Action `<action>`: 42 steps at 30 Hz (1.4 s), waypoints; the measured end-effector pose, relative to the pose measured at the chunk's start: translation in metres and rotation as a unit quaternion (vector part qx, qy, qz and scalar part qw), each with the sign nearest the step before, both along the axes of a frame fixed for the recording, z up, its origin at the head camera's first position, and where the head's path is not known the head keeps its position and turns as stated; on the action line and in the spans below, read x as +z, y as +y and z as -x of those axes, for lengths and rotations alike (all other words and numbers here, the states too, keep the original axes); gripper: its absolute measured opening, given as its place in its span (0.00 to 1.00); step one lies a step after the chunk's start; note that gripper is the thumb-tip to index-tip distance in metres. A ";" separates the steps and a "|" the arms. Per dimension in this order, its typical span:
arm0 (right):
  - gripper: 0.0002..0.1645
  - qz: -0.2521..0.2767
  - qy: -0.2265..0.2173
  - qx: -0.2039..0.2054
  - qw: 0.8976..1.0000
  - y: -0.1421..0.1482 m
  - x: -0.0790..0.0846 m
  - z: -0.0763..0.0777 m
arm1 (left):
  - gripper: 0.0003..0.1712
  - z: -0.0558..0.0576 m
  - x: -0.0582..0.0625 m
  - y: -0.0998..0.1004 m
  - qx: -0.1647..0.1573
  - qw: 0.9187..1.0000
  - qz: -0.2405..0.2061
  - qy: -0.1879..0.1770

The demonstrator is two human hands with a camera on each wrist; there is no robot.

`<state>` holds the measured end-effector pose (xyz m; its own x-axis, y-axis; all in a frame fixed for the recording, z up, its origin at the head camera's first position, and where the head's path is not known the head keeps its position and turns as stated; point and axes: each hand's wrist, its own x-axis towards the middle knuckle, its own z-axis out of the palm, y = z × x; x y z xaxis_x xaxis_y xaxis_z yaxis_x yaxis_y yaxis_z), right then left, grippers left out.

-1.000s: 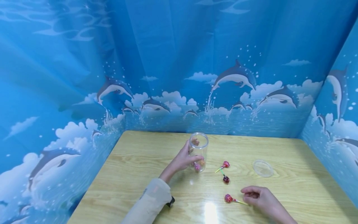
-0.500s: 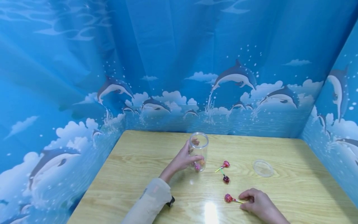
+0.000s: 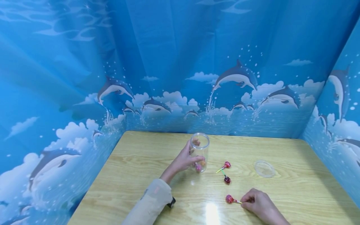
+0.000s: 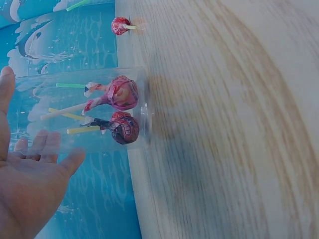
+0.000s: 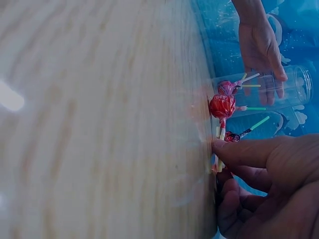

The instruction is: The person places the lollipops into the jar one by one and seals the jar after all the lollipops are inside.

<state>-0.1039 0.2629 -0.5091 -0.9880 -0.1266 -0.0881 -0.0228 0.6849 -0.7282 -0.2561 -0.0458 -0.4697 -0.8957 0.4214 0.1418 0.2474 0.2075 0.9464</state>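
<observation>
My left hand grips a clear plastic jar from its left side; the jar stands upright and uncovered on the table. Inside it, several wrapped lollipops rest with their heads at the bottom and sticks up. Toward the front right, my right hand pinches the stick of a red-wrapped lollipop between thumb and forefinger. That lollipop lies at the tabletop, its head pointing left. Fingertips cover the end of its stick.
Between jar and right hand lie a red lollipop and a dark-wrapped lollipop, sticks meeting. A round clear lid lies farther right on the wooden table. Blue dolphin-printed curtains enclose the table's back and sides.
My right hand has moved left and slightly down to the lollipop's stick, and its fingers have closed on it. The left hand and jar have stayed put.
</observation>
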 end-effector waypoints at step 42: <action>0.07 0.425 -0.029 -0.075 0.901 0.019 0.104 0.038 | 0.48 0.002 -0.001 -0.001 -0.005 1.000 0.005 0.002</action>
